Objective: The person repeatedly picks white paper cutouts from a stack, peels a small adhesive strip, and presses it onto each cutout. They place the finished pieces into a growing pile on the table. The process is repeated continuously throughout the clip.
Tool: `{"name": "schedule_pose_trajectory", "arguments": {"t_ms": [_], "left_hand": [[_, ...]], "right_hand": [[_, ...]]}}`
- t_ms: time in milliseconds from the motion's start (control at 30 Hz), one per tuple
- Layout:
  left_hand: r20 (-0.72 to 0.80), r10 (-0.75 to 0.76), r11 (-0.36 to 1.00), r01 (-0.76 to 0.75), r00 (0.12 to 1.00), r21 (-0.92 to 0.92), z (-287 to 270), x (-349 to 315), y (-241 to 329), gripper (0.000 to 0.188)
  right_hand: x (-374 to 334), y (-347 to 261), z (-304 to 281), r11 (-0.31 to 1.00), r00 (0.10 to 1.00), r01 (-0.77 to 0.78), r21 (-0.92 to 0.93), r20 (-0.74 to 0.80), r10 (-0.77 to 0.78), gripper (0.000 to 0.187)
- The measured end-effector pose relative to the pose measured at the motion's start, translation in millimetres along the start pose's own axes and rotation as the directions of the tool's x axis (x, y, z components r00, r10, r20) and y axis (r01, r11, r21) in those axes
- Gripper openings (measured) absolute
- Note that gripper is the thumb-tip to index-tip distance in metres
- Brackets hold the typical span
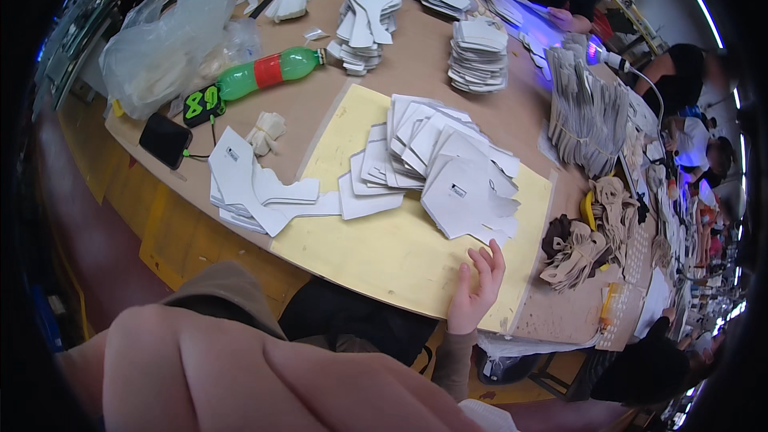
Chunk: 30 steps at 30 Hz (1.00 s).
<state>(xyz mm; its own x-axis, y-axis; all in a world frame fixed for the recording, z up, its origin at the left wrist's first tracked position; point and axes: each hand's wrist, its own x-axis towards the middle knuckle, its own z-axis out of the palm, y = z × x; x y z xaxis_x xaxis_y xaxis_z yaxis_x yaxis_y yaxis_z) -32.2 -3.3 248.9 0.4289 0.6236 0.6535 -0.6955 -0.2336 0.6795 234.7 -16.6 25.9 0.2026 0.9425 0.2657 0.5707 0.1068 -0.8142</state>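
Note:
My right hand (478,284) is over the front of a yellow board (360,252), palm partly turned up, fingers apart and slightly bent. It holds nothing. Just beyond its fingertips lies a fanned-out pile of flat white cut-out pieces (456,184). A smaller stack of similar pieces (240,168) overlaps the board's left edge, touching the fanned pile. My left hand (240,376) looms large and close at the bottom. Its knuckles are bent, and its fingertips fall outside the picture, so any grip is hidden.
Left on the table are a green bottle (276,70), a phone (166,141), a black-green device (202,106) and a plastic bag (172,44). Stacked pieces (478,56) stand farther back. Bundled grey pieces (588,116) and beige strips (576,252) lie right. A co-worker's hand (560,18) is across the table.

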Motion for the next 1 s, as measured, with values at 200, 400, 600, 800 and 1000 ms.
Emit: {"name": "schedule_pose_trajectory", "arguments": {"t_ms": [200,400,600,800,1000], "left_hand": [[-0.023,-0.065,0.996,0.063,0.998,-0.059,7.9,4.5,-5.8,0.025],[-0.049,-0.085,0.990,0.079,0.995,-0.117,7.1,5.3,-9.0,0.020],[-0.061,-0.123,0.982,0.113,0.991,-0.151,8.1,9.3,-16.3,0.015],[-0.096,-0.132,0.977,0.112,0.987,-0.183,0.0,8.4,-21.5,0.010],[-0.247,-0.259,0.882,0.333,0.934,0.334,-34.4,-27.7,-77.6,0.012]], "right_hand": [[36.8,-2.1,-11.5,0.972,0.978,0.167,-0.164,0.156,-0.142,0.033],[54.8,11.3,5.0,0.957,0.980,0.138,-0.255,0.178,-0.094,0.049],[47.2,19.2,4.0,0.956,0.983,0.115,-0.270,0.166,-0.072,0.039],[36.4,2.3,-31.3,0.976,0.955,0.123,-0.178,0.288,-0.067,0.016],[11.8,-8.5,-48.8,0.941,0.959,0.081,-0.327,0.282,0.016,0.030]]}}
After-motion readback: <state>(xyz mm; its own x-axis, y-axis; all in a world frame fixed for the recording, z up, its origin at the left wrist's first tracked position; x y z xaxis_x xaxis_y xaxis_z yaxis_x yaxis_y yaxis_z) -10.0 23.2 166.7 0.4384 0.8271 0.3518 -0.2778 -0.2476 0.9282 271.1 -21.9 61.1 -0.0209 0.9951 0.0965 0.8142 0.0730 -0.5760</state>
